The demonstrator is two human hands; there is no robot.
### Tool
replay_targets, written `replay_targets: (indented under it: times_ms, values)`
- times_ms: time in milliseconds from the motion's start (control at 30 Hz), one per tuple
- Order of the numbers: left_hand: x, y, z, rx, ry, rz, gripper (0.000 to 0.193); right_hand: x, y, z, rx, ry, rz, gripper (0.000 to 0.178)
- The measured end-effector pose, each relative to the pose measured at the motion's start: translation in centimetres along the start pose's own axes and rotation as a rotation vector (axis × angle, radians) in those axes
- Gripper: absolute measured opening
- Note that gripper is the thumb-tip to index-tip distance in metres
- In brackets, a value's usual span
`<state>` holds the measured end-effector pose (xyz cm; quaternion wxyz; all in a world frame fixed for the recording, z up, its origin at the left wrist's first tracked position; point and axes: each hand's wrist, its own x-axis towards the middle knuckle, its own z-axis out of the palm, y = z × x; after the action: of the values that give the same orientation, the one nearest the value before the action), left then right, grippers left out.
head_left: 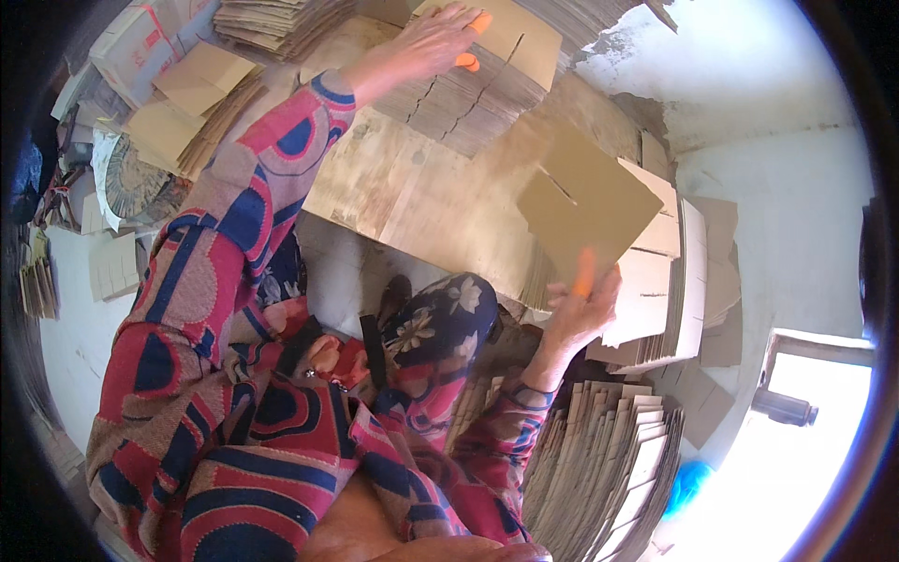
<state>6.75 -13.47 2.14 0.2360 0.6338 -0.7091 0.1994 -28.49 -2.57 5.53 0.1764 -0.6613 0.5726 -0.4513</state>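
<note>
My right hand [582, 314] grips a brown cardboard sheet [604, 201] by its near edge, an orange cover on the thumb. The sheet has a short slot in it and is tilted above the right end of the wooden tabletop [403, 201]; hand and sheet are slightly blurred. At the far side of the table stands a thick stack of slotted cardboard sheets [468, 108], its slots lined up as dark jagged lines down the front. My left hand [421, 47] lies over the stack's left top edge, fingers stretched and apart, with orange covers on two digits.
More slotted sheets [646, 295] are piled at the table's right end. Upright rows of cardboard [599, 468] fill the floor below them. Other cardboard piles [272, 28] and a white box [131, 47] stand at the far left. A bright doorway [805, 450] opens at the right.
</note>
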Motion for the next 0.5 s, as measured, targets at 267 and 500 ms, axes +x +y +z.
replay_targets:
  times_ms: [267, 500]
  values:
    - [0.6, -2.8, 4.1, 0.046, -0.022, 0.254, 0.021, -0.3, -0.3, 0.8, 0.343, 0.019, 0.108, 0.017]
    - [0.8, -1.8, 1.1, 0.037, 0.296, 0.291, 0.018, -1.2, -0.8, 1.1, 0.300, 0.118, 0.106, 0.023]
